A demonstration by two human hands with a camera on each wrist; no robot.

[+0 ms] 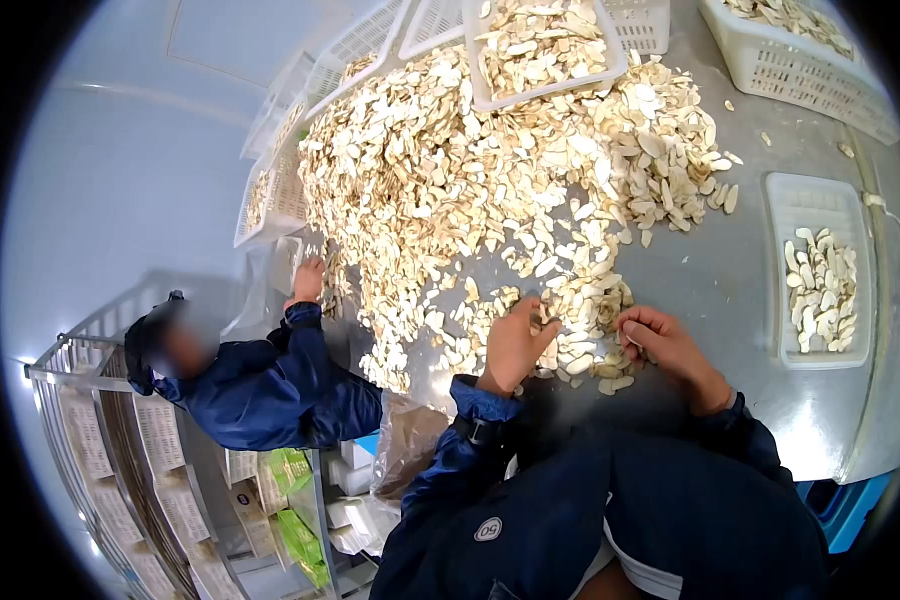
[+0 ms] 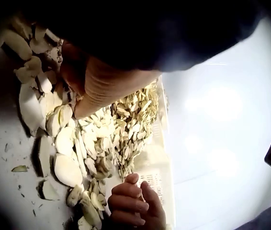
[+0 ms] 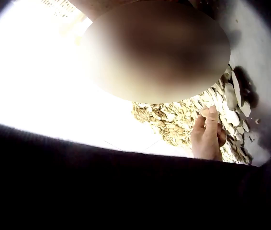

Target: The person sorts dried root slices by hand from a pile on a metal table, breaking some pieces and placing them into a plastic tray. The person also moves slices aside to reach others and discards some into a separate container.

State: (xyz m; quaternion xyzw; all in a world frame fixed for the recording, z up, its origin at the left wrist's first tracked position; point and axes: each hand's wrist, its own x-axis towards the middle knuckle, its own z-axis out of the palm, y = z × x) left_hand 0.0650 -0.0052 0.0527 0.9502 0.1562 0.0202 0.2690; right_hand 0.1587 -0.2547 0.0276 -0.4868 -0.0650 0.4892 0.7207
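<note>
Left hand (image 1: pixel 516 343) spreads loosely, right hand (image 1: pixel 670 348) curls, its hold unclear, where slices (image 1: pixel 577 350) edge bare tabletop (image 1: pixel 715 285).

Head view downward; slices (image 1: pixel 440 150) seemingly shared.

Thin, cream-coloured slices (image 1: pixel 400 170), mostly oval with some browner edges, lie loose and overlapping in a broad heap across a grey table (image 1: pixel 705 290). Toward the near edge they thin into a smaller, flatter scatter of pale pieces, which the left hand (image 1: pixel 513 345) touches and the right hand (image 1: pixel 670 348) sits just beside.
</note>
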